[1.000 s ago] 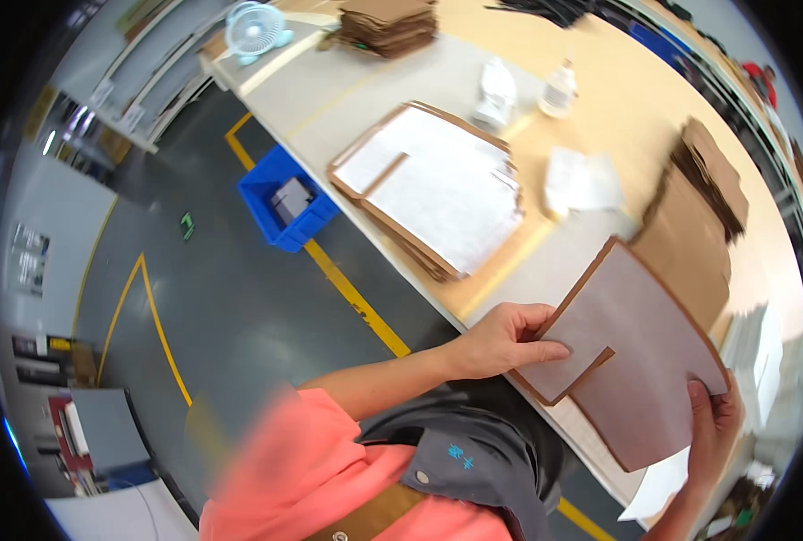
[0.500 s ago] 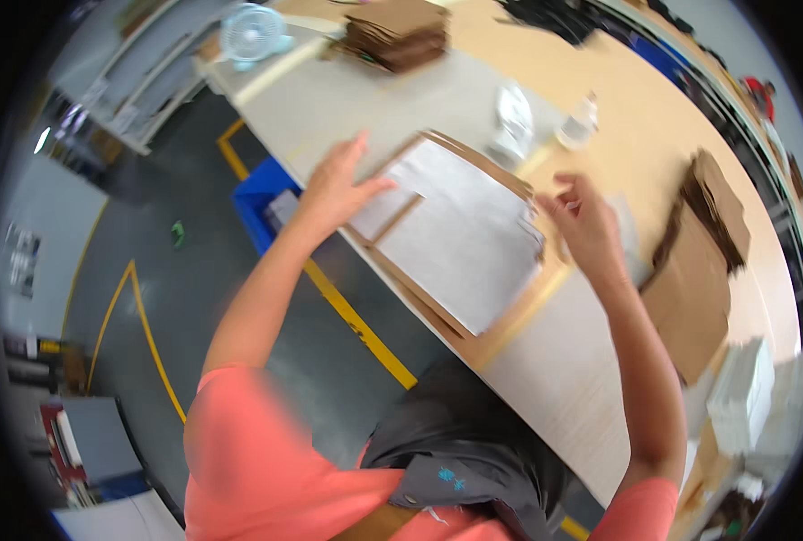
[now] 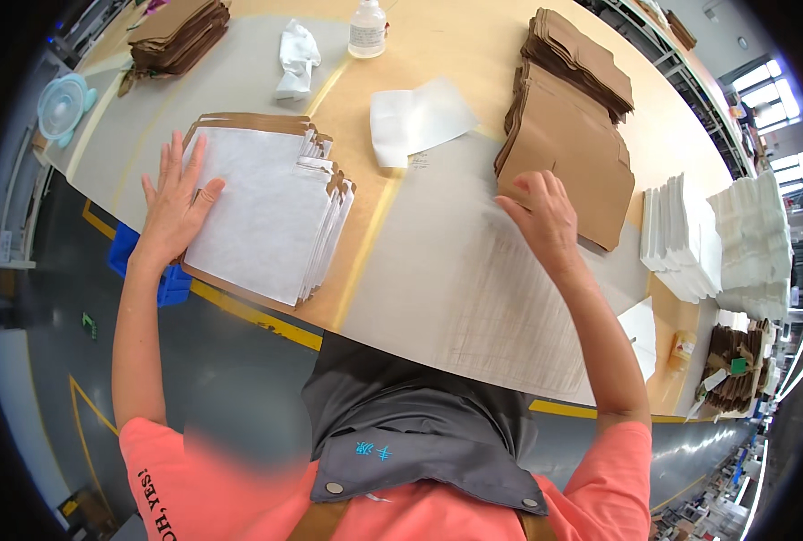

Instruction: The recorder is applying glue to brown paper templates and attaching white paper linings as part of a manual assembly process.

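Observation:
A pile of white sheets interleaved with brown pieces point(image 3: 262, 212) lies on the left of the table, its right side stepped and notched. My left hand point(image 3: 174, 203) rests on the pile's left edge, fingers stretched out and thumb apart. To the right, a stack of flat brown cut pieces point(image 3: 568, 149) carries a second bundle at its far end. Over the stack's near left edge is my right hand point(image 3: 546, 221), its fingers curled in towards the thumb. Whether anything is pinched there cannot be made out.
A loose white sheet point(image 3: 419, 122) lies between the piles. Beyond are a clear bottle point(image 3: 367, 32), a crumpled white packet point(image 3: 298, 59), a brown stack point(image 3: 181, 36) and a light-blue fan point(image 3: 63, 106). White stacks point(image 3: 681, 234) stand right; a blue bin point(image 3: 124, 248) sits below the left edge.
The view has swung to the right. My right hand has left the white pile's right side and is now at the brown stack. My left hand has come down on the white pile's left edge.

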Demonstrator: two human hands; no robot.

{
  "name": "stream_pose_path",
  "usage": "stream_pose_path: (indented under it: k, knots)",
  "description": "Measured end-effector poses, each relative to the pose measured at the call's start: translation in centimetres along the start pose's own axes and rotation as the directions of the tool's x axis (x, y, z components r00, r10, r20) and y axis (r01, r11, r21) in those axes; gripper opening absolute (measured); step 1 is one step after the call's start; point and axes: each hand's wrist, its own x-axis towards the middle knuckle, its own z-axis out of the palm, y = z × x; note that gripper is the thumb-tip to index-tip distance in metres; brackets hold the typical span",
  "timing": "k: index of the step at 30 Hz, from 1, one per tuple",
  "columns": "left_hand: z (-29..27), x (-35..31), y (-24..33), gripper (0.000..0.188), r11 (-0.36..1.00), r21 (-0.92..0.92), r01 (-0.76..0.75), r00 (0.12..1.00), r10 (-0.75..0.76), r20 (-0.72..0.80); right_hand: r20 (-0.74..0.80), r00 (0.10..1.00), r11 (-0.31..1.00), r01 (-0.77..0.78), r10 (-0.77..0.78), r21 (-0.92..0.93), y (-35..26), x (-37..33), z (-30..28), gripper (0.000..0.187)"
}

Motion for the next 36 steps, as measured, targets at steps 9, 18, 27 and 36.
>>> stream_pose_path:
  k: [9,18,27,36]
  knots:
    - [-6.9,-0.4,9.3,0.058,0.930,-0.261,-0.257,0.966,0.240,-0.097,-0.029,0.997,0.989,-0.061,0.065,0.135,0.1,0.5,2.0,0.021]
    - [-3.3,6.8,28.2,0.054,0.194,-0.961,0.199,0.875,0.407,0.263,0.095,0.888,0.637,-0.394,0.450,0.662,1.1,-0.4,-1.4,0.015]
    - [1.5,12.1,42.9,0.029,0.512,-0.781,-0.358,0.922,0.325,-0.210,-0.308,0.947,0.869,0.074,0.093,0.489,3.8,-4.3,-3.4,0.018]
    - [-10.0,0.4,37.7,0.029,-0.320,-0.917,-0.239,0.717,0.579,-0.389,0.019,0.851,0.109,-0.089,0.525,0.990,13.8,-8.5,-12.2,0.064]
